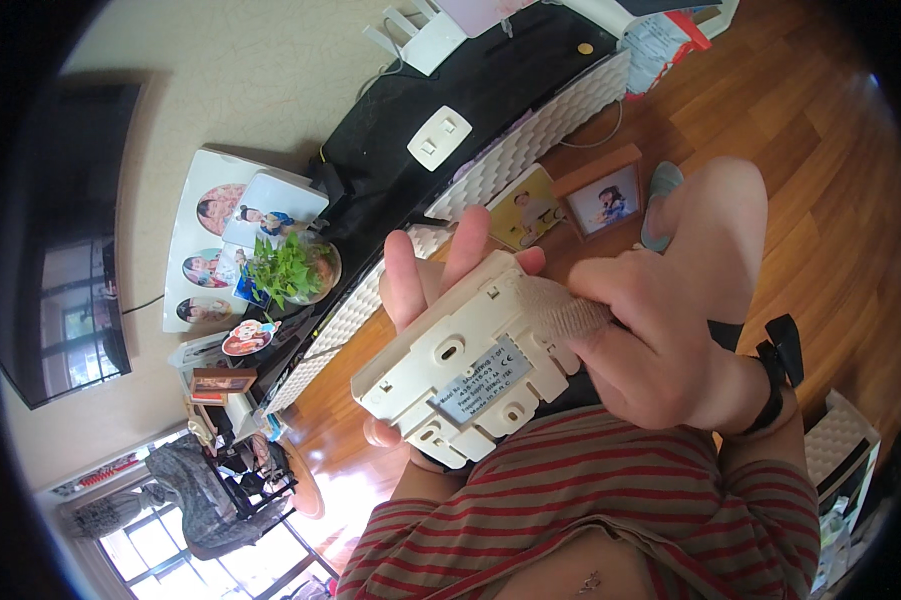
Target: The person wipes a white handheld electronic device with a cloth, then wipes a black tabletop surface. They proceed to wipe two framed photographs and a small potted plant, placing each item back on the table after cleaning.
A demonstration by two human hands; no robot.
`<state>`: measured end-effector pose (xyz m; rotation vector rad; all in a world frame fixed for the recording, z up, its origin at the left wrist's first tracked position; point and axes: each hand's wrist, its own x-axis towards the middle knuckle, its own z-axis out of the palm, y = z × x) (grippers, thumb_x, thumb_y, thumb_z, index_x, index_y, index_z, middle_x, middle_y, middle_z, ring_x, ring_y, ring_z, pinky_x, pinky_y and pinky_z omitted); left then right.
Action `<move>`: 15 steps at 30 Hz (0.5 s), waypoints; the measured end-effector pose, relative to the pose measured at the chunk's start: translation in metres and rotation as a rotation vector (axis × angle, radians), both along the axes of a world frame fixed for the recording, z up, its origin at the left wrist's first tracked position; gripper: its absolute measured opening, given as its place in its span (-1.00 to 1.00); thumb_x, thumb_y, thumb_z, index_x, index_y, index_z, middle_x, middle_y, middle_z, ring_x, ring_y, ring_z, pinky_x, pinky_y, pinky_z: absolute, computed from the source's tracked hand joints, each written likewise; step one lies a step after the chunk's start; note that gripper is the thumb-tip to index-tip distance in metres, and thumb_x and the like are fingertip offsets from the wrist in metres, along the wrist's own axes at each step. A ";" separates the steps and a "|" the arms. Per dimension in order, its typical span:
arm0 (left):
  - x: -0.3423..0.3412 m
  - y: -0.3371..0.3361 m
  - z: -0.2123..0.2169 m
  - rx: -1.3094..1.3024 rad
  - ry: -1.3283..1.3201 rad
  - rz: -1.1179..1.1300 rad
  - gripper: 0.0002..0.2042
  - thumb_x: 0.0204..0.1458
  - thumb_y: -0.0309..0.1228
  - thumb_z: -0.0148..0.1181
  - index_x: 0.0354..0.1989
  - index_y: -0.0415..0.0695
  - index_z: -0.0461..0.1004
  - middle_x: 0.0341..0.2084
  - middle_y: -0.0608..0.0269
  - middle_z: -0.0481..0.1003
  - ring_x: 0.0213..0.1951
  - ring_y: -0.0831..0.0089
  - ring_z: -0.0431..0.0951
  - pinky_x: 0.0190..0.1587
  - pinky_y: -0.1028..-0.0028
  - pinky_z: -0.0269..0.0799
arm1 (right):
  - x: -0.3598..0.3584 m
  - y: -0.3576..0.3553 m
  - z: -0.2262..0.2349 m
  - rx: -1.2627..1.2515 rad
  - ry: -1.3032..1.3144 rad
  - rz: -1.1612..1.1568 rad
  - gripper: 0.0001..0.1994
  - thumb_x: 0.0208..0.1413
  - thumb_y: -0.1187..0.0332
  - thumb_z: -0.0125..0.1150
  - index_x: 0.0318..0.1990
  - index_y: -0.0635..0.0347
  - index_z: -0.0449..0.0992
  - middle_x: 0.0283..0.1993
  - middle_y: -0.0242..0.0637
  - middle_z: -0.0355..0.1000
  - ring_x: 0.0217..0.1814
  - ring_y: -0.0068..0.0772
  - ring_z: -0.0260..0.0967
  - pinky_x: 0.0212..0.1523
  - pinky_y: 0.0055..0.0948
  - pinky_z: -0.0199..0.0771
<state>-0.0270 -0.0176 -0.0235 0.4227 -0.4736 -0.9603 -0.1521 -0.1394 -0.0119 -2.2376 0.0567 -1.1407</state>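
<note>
The white plastic device (460, 375), a flat rectangular box with a grey label and moulded slots on the face turned up to the camera, sits between both hands in front of the chest. Its long axis runs from lower left to upper right across the view. The left hand (420, 290) lies behind and under it, fingers spread flat against the far side with the tips showing above the upper edge, so it is closed around the box as a support. The right hand (650, 340) comes in from the right and is clamped on the box's upper right end, a bandaged finger (565, 308) pressed on the face. Neither hand is farther off; both touch it. Below is a wooden floor (830, 200), not a table; a black cabinet (450, 110) with a white woven front stands along the wall, with framed photos (600, 195) and a small green plant (290, 268) nearby.
</note>
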 end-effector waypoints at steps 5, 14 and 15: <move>0.006 0.001 0.001 0.065 -0.164 0.019 0.20 -0.40 0.38 0.33 0.46 0.38 -0.23 0.41 -0.03 -0.05 0.26 -0.22 0.20 0.20 -0.10 0.28 | 0.003 0.004 0.000 0.003 0.015 -0.046 -0.90 -0.06 0.45 0.22 -0.40 0.29 0.46 -0.19 -0.10 0.37 -0.42 -0.25 0.33 -0.48 -0.31 0.24; 0.003 0.002 0.007 0.043 -0.171 0.029 0.23 -0.40 0.30 0.39 0.47 0.31 -0.27 0.41 -0.08 -0.09 0.28 -0.24 0.15 0.21 -0.10 0.26 | 0.008 0.005 -0.003 -0.068 -0.063 -0.056 -0.85 0.00 0.44 0.17 -0.28 0.33 0.50 -0.18 -0.09 0.37 -0.39 -0.24 0.34 -0.46 -0.33 0.26; 0.005 0.001 0.006 0.015 -0.158 0.019 0.23 -0.40 0.29 0.40 0.47 0.31 -0.26 0.41 -0.08 -0.09 0.29 -0.24 0.14 0.21 -0.10 0.26 | 0.007 0.005 -0.003 -0.061 -0.031 -0.048 -0.85 0.01 0.44 0.17 -0.28 0.33 0.50 -0.18 -0.09 0.37 -0.38 -0.24 0.35 -0.46 -0.33 0.27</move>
